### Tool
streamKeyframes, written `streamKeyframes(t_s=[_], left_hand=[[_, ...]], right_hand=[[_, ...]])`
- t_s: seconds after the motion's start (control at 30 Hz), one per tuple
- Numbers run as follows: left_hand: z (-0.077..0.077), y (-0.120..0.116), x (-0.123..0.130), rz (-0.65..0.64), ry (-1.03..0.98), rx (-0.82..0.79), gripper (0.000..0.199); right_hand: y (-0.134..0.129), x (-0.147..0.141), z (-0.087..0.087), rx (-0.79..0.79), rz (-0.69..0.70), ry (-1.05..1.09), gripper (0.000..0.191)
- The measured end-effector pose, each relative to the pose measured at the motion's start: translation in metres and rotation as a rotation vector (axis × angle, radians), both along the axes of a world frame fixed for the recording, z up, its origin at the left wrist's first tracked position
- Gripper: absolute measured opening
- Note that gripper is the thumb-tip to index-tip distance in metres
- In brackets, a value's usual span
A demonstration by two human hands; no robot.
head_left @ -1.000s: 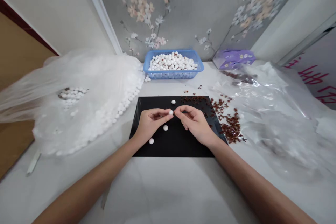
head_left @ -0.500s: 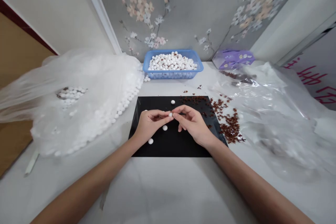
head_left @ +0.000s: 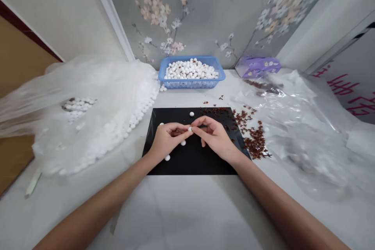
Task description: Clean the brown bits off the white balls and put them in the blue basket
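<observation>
A small white ball (head_left: pixel 190 129) is pinched between the fingertips of my left hand (head_left: pixel 168 137), above a black mat (head_left: pixel 193 164). My right hand (head_left: pixel 215 136) meets it from the other side, thumb and forefinger closed at the ball; a bit of brown shows there, too small to make out fully. Loose white balls lie on the mat, one behind my hands (head_left: pixel 191 114), one under my left fingers (head_left: pixel 183 143) and one near my left wrist (head_left: pixel 167 158). Brown star-shaped pieces (head_left: pixel 258 140) are heaped over the mat's right edge and beside it.
Behind the mat, a blue basket (head_left: pixel 191 83) holds many white balls. A large translucent bag of white balls (head_left: pixel 96 125) fills the left side. Crumpled clear plastic (head_left: pixel 310 140) covers the right, with a purple packet (head_left: pixel 259 67) at the back.
The view has shifted slightly. My right hand's lower fingers have curled a little, and a bit of brown now shows at the pinched ball. Both hands stay together.
</observation>
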State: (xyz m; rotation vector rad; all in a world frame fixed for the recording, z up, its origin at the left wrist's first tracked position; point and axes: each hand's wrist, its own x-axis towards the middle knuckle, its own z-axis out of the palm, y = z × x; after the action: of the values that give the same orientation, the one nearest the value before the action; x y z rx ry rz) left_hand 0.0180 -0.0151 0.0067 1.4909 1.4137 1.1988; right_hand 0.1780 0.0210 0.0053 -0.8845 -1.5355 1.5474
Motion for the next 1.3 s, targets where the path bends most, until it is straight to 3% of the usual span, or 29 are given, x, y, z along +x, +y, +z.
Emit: streamKeyframes(t_s=[0.07,0.17,0.27,0.33,0.47,0.6,0.83,1.0,1.07,1.17,1.3], left_hand=[[0.001,-0.001,0.002,0.037,0.061,0.048,0.017],[0.006,-0.002,0.002,0.184,0.227,0.170,0.014],[0.010,-0.002,0.000,0.335,0.426,0.296,0.010],[0.010,-0.001,-0.002,0.368,0.516,0.327,0.009],[0.006,0.003,-0.006,0.290,0.558,0.196,0.007],[0.002,0.006,-0.009,0.226,0.534,0.104,0.010],[0.003,0.005,-0.011,0.213,0.542,0.118,0.013],[0.015,0.030,-0.031,0.250,0.605,0.044,0.021],[0.024,0.048,-0.042,0.288,0.731,-0.012,0.022],[0.033,0.077,-0.054,0.313,1.076,-0.025,0.027],[0.031,0.107,-0.061,0.333,1.298,-0.077,0.031]], right_hand=[[0.003,0.004,0.001,0.072,-0.076,-0.084,0.020],[0.009,0.015,0.003,0.279,-0.335,-0.282,0.015],[0.015,0.026,0.003,0.525,-0.612,-0.632,0.013],[0.017,0.031,0.000,0.601,-0.672,-0.877,0.016],[0.018,0.033,-0.005,0.578,-0.609,-1.074,0.019],[0.016,0.032,-0.009,0.595,-0.605,-1.040,0.020],[0.019,0.030,-0.013,0.631,-0.546,-0.938,0.023],[0.020,0.028,-0.014,0.635,-0.497,-0.862,0.023],[0.021,0.027,-0.014,0.643,-0.470,-0.815,0.023],[0.020,0.025,-0.013,0.658,-0.441,-0.753,0.023],[0.019,0.023,-0.010,0.707,-0.422,-0.691,0.025]])
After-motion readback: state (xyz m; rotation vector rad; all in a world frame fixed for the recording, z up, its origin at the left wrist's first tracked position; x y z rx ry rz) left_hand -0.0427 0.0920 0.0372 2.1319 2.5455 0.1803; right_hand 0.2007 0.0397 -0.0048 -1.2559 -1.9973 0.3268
